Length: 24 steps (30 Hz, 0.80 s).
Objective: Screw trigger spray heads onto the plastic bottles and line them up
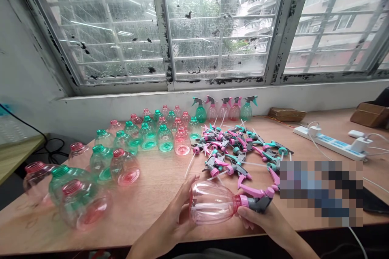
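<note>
A clear pink spray bottle (211, 203) lies on its side in the air over the table's front edge, its base to the left. My left hand (179, 206) is wrapped round the base end of it. At the neck, my right hand (258, 218) grips the pink collar of the grey and pink trigger head (258, 200). The head sits on the bottle's mouth; whether it is screwed tight I cannot tell. Just beyond the bottle is a heap of loose trigger heads (231, 145) in pink, teal and grey, with white dip tubes.
Several headless pink and green bottles (148, 135) stand on the left of the wooden table (164, 170). Several bottles with heads (223, 111) line the wall. On the right are a power strip (330, 143), a brown package (287, 114), a cardboard box (369, 114) and a blurred-out patch.
</note>
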### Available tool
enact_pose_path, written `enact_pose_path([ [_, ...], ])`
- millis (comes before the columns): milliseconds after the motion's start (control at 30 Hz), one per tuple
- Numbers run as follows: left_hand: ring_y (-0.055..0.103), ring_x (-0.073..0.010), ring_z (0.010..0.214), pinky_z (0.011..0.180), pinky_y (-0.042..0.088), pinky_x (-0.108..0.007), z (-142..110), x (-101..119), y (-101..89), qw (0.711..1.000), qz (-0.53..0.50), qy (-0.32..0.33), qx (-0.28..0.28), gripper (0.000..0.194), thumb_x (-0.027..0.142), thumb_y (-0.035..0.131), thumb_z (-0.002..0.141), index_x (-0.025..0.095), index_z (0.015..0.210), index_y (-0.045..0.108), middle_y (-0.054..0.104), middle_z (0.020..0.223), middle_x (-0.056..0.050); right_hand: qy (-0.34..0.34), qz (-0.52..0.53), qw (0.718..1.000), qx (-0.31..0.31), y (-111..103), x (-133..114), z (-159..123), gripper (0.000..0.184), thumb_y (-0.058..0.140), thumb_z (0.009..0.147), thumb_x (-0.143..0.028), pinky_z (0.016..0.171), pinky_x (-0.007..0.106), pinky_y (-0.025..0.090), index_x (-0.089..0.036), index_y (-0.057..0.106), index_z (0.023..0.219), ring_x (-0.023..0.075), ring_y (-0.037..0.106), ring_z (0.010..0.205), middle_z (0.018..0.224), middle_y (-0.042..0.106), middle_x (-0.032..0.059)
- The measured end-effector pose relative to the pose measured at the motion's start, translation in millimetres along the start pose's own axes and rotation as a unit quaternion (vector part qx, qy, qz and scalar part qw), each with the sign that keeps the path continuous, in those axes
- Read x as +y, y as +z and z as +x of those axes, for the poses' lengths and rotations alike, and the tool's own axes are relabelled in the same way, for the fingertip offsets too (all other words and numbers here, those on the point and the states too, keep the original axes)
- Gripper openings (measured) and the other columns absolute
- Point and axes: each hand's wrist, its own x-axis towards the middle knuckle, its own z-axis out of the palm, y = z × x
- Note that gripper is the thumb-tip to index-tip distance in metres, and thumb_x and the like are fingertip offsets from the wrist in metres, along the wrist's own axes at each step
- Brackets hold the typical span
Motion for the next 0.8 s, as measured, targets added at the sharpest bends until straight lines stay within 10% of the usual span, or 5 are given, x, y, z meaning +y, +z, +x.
enact_pose_path([
  [300,0.023,-0.0356,0.158,0.124,0.034,-0.05,0.2,-10.6,-2.8,1.0,0.001,0.012,0.002,0.105,0.035,0.077,0.09,0.05,0.16,0.0,0.005,0.177,-0.004,-0.002,-0.014,1.0,0.028,-0.1,1.1,0.1,0.049,0.075,0.087,-0.059,0.054,0.027,0.044,-0.017,0.072,0.064,0.0161,0.054,0.055,0.06,0.066,0.003],
  [800,0.017,-0.0308,0.16,0.131,0.016,-0.051,-4.4,3.3,-0.4,0.99,0.14,0.0,0.011,0.094,0.031,0.062,0.1,0.044,0.162,-0.008,0.009,0.177,-0.003,-0.016,0.029,0.999,0.027,-1.0,1.7,1.5,0.047,0.074,0.09,-0.056,0.054,0.027,0.041,-0.016,0.069,0.067,0.0151,0.053,0.055,0.06,0.064,0.0023],
])
